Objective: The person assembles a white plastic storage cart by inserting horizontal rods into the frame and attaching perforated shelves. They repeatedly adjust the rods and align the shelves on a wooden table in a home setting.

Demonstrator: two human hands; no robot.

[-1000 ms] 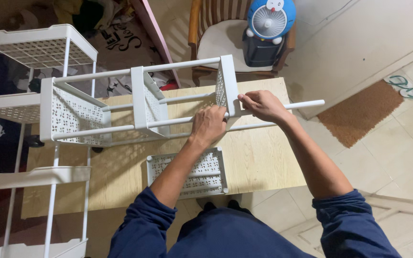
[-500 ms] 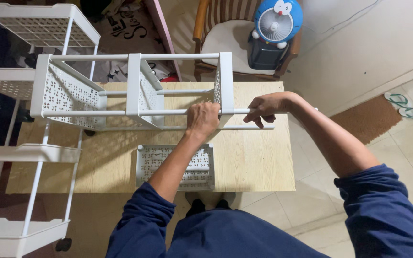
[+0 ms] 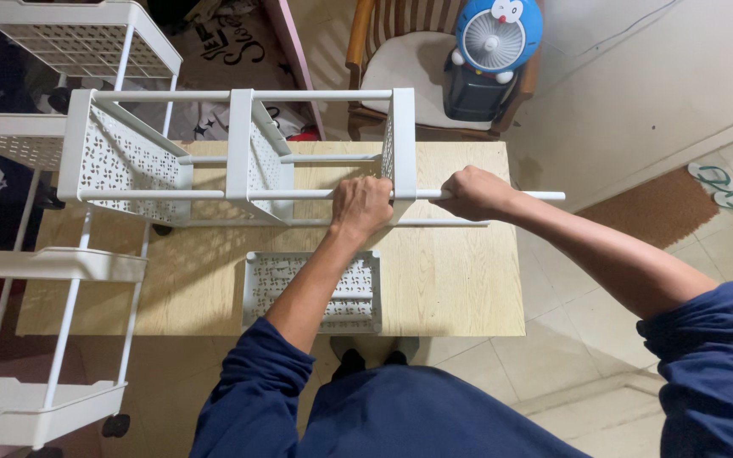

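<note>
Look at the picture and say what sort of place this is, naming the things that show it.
Probably a room in a home, not a workshop. A wooden armchair with a cushion holds a small blue fan, slippers lie on the tiled floor, and both hands work on a white shelf rack lying on a low wooden table.

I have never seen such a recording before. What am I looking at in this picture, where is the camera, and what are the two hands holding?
The camera sits on a person's head and looks down, so you see their own two arms in blue sleeves. No machine is here, only bare hands. A pale wooden table carries a white plastic rack lying on its side, with perforated shelves joined by thin white rods. The left hand grips a rod beside one shelf. The right hand is closed around a white rod that sticks out past the shelf. A loose perforated shelf lies flat on the table. A second white rack stands to the left.
</note>
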